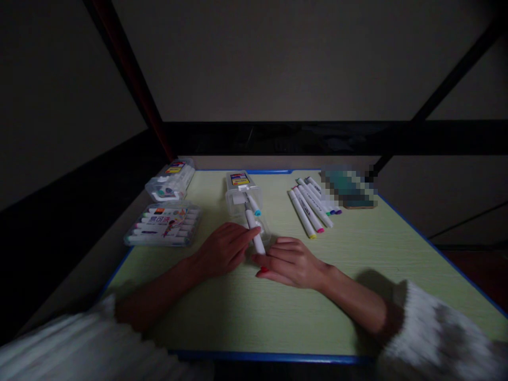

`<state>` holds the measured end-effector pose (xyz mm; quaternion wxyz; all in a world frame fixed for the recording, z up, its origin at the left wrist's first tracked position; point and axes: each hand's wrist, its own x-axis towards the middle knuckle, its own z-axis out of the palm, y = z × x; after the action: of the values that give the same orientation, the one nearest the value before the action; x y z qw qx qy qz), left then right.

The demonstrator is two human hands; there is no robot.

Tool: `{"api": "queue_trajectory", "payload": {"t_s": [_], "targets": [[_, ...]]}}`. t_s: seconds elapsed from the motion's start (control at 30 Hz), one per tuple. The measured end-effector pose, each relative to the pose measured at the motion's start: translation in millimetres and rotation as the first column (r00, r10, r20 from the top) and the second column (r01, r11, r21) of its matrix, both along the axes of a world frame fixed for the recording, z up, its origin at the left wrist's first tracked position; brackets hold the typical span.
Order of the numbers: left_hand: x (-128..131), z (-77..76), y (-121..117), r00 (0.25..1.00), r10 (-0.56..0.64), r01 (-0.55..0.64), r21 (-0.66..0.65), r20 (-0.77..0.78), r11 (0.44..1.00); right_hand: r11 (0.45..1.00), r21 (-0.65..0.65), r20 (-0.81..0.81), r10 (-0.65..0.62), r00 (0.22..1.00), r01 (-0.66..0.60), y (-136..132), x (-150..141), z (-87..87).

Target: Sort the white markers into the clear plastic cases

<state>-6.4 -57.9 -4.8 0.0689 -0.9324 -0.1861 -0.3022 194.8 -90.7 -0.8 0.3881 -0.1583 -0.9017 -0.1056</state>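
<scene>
A white marker (259,243) slants between my hands, its narrow grey end pointing away toward a clear plastic case (243,186). Something red shows at the near end, by the fingers of my right hand (297,263), which are closed round the marker. My left hand (223,248) has its curled fingers against the marker's side, with the index finger laid over it. Just beyond, a blue-ended marker (254,205) lies at the open front of the case. The case's clear flap (265,233) rests on the table, partly behind my hands.
Several loose white markers (311,203) with coloured ends lie right of the case. Behind them is a blurred-out flat object (349,189). At left are a flat pack of markers (162,225) and another clear case (172,179). The green table (254,323) has a blue edge.
</scene>
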Motion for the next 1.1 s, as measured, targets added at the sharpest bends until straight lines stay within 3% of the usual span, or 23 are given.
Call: {"api": "queue_trajectory", "payload": {"t_s": [0.6,1.1], "targets": [[0.6,-0.6,-1.4,0.998,0.025,-0.027,0.055,0.051,0.998,0.987,-0.132,-0.027,-0.091,0.995,0.087,0.9,1.7,-3.1],[0.0,-3.2,-0.9,0.998,0.051,-0.053,0.052,0.04,0.997,0.978,-0.15,0.004,-0.147,0.989,0.146,0.8,2.6,-1.1]]}}
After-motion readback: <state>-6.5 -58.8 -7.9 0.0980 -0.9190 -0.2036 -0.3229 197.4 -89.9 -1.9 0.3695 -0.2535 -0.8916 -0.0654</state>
